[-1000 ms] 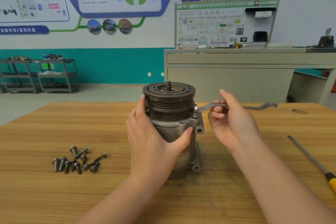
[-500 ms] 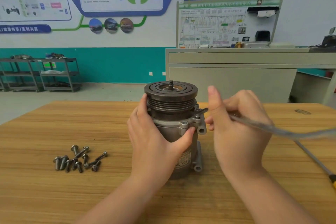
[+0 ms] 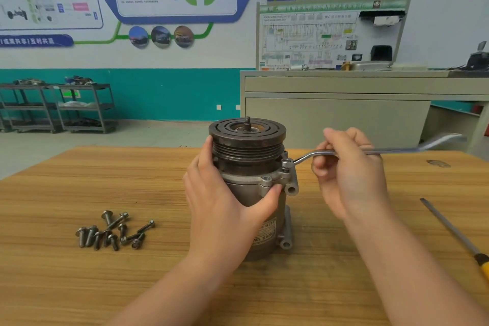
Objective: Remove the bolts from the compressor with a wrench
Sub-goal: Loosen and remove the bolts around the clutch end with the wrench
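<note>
The right hand (image 3: 349, 174) curls its fingers around the shank of an offset ring wrench (image 3: 304, 157), pinching it close to the ring end. That ring sits over a bolt (image 3: 287, 164) on the flange ear of the compressor (image 3: 254, 193), just to the left of the grip. The far end of the wrench runs out to the right past the knuckles, blurred, above the table's far edge. The left hand (image 3: 225, 206) wraps the compressor body from the left, thumb pressed under the flange at the front and fingers up against the grooved pulley.

The compressor stands upright on the wooden table (image 3: 79, 180), pulley end up. Its dark clutch plate is slotted in rings, with a short threaded shaft stub at the middle. Below the pulley the housing is grey cast metal with a bolted flange, a tubular mounting lug just under the wrench ring and another lug near the base. A label with printed characters wraps the lower body.

Well left of both hands lies a loose heap of removed bolts (image 3: 113, 231). To the right of the gripping hand, near the table's right edge, lies a screwdriver (image 3: 455, 230) with a yellow handle, its shaft pointing up-left. Bare wood lies between the wrench hand and the screwdriver, and in front of the compressor between the forearms.
</note>
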`<state>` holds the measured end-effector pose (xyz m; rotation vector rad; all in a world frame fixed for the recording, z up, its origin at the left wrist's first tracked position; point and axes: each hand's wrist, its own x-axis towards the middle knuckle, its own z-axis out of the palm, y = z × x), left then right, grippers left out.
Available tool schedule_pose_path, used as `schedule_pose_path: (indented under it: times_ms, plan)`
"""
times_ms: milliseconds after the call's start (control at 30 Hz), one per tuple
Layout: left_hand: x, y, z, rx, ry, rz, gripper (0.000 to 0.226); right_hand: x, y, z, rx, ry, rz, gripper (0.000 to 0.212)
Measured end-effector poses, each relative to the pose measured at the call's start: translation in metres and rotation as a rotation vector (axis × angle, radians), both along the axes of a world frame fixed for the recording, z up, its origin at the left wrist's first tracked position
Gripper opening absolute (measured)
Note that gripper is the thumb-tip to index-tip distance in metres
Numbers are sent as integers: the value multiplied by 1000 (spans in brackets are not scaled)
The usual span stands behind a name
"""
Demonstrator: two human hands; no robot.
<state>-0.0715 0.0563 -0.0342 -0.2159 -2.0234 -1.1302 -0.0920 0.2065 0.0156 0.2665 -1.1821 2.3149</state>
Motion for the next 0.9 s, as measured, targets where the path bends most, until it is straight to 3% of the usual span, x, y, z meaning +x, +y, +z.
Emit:
schedule_pose_path:
  times_ms: [67,133,233,400,500,900]
  plan:
    - [0,0,0,-4,4,4,113,-8,11,7,-166,-36,105,33]
    - [-1,0,0,-4,-2,-1,114,-8,20,14,-156,52,1,39]
    - [-1,-1,0,-6,2,-3,114,2,15,15,145,204,-244,47]
    - [-2,0,0,-14,11,15,113,17,-4,3,701,415,-634,40]
    - [-1,1,0,-11,16,20,113,22,-8,4,889,550,-816,41]
    - [-2,0,-2,2,18,20,112,27,-24,-2,918,671,-827,36]
